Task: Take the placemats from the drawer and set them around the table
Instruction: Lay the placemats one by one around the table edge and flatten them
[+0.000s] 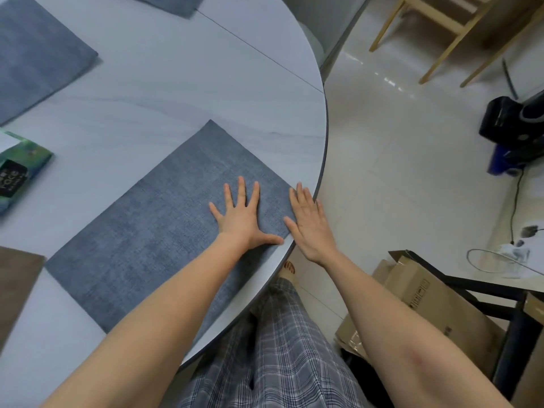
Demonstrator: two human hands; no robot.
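A blue-grey placemat (pixel 164 231) lies flat at the near edge of the round pale table (pixel 182 83). My left hand (pixel 243 214) presses on the mat's right end with fingers spread straight. My right hand (pixel 309 222) lies flat at the mat's right corner, partly over the table's rim. A second blue-grey placemat (pixel 35 57) lies at the far left, and a third placemat (pixel 167 2) shows at the top edge. A brown mat (pixel 16 287) sits at the left edge of the view.
A green packet (pixel 20 175) lies on the table's left side. Beyond the table's rim are a tiled floor, wooden chair legs (pixel 435 33), a black appliance with a cable (pixel 512 122), a cardboard box (pixel 421 307) and a black frame (pixel 518 319) at the lower right.
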